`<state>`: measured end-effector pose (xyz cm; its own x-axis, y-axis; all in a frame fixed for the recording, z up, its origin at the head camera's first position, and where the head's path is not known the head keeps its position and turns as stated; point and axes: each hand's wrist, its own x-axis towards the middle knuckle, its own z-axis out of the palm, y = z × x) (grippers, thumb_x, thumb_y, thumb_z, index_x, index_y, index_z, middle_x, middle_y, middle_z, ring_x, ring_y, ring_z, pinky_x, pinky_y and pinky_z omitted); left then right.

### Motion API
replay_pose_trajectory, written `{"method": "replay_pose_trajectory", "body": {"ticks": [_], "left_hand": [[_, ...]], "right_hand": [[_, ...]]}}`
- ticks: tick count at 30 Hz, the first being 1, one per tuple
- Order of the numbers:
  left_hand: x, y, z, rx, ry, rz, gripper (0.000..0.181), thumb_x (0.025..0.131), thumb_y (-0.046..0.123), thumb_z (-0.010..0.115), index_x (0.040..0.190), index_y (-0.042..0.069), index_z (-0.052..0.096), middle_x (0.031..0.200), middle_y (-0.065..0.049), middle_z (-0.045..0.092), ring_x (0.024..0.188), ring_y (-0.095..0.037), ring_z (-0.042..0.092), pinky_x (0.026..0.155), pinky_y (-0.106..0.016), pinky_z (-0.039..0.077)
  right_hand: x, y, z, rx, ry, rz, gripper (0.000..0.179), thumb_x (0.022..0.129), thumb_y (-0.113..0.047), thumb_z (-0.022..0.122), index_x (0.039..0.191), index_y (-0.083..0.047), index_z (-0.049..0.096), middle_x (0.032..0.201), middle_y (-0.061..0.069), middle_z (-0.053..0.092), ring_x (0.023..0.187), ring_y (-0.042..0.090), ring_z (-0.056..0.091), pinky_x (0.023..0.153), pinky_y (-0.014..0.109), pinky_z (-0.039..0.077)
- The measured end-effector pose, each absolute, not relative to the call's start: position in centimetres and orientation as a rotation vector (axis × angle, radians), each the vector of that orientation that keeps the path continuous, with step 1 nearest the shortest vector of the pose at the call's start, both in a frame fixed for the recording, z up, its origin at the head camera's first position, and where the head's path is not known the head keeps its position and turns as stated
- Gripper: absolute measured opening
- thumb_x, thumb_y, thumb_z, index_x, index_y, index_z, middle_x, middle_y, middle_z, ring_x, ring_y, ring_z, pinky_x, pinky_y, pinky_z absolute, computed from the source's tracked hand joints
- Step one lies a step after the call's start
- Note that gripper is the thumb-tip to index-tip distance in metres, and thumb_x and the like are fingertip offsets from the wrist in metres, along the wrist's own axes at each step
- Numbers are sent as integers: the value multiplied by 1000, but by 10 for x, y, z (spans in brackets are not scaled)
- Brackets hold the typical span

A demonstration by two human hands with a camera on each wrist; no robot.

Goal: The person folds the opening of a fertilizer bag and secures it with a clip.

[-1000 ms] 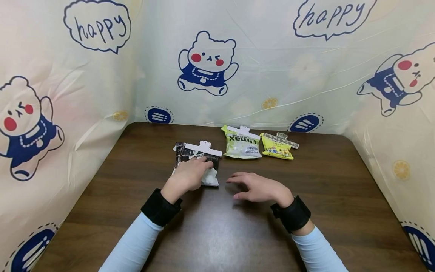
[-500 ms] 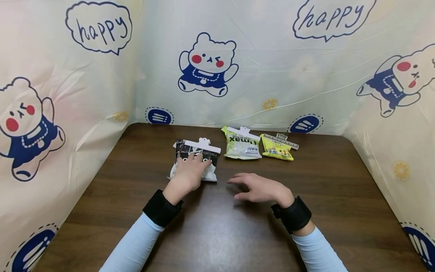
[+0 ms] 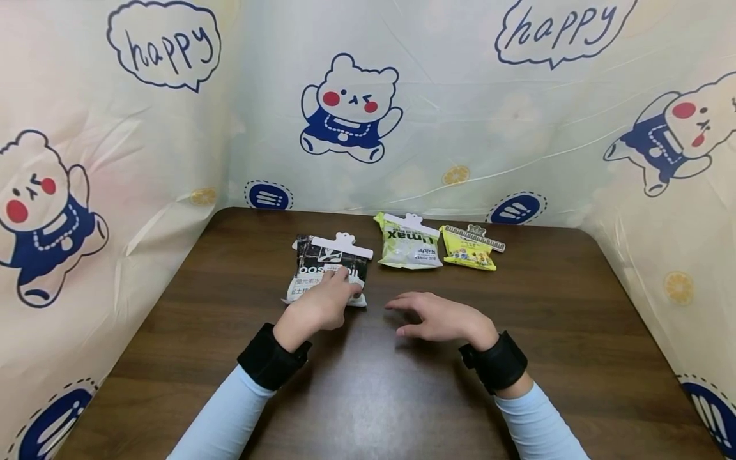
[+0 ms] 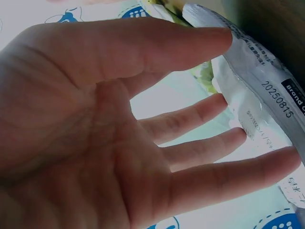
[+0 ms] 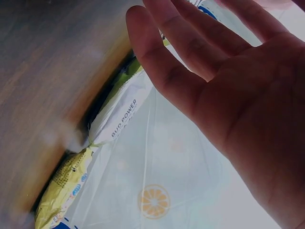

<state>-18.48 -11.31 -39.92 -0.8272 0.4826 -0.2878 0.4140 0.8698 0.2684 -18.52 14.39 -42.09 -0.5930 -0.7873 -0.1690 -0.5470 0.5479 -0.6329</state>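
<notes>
A black and white bag (image 3: 310, 281) lies at the left of the table, its top edge held by a white clip (image 3: 342, 247). My left hand (image 3: 319, 303) is over the bag's near right part, fingers extended. In the left wrist view, the fingers (image 4: 205, 148) are straight, with tips at or very near the bag's printed side (image 4: 267, 81); firm contact cannot be told. My right hand (image 3: 443, 317) is low over the table with relaxed fingers and holds nothing. Beyond it are a green and white bag (image 3: 409, 248) and a smaller yellow bag (image 3: 468, 251).
A white clip (image 3: 413, 222) closes the green bag, and a ruler-marked clip (image 3: 476, 237) sits across the yellow one. These two bags stand side by side near the back edge of the brown wooden table (image 3: 552, 383). A printed curtain (image 3: 448, 115) surrounds the table's back and sides.
The black and white bag has shifted slightly toward the back and left. My left hand spread over it, then drew back a little, uncovering its printed front. The right hand stays in place.
</notes>
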Motion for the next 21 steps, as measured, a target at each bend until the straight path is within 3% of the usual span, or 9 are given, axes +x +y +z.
{"method": "replay_pose_trajectory", "body": {"ticks": [8, 21], "left_hand": [[-186, -113, -401, 651, 2701, 300, 54, 84, -12, 70, 133, 10, 67, 135, -23, 47, 137, -51, 42, 77, -45, 52], [-187, -109, -403, 606, 2695, 255, 51, 89, -11, 64, 136, 8, 67, 135, -23, 45, 129, -46, 42, 83, -45, 49]], "right_hand": [[-186, 144, -423, -1079, 2353, -740, 50, 102, -20, 69, 146, -2, 56, 150, 20, 58, 139, 34, 53, 114, 56, 44], [-187, 144, -422, -1048, 2331, -744, 51, 102, -22, 68, 147, -1, 56, 149, 19, 59, 138, 33, 54, 113, 56, 45]]}}
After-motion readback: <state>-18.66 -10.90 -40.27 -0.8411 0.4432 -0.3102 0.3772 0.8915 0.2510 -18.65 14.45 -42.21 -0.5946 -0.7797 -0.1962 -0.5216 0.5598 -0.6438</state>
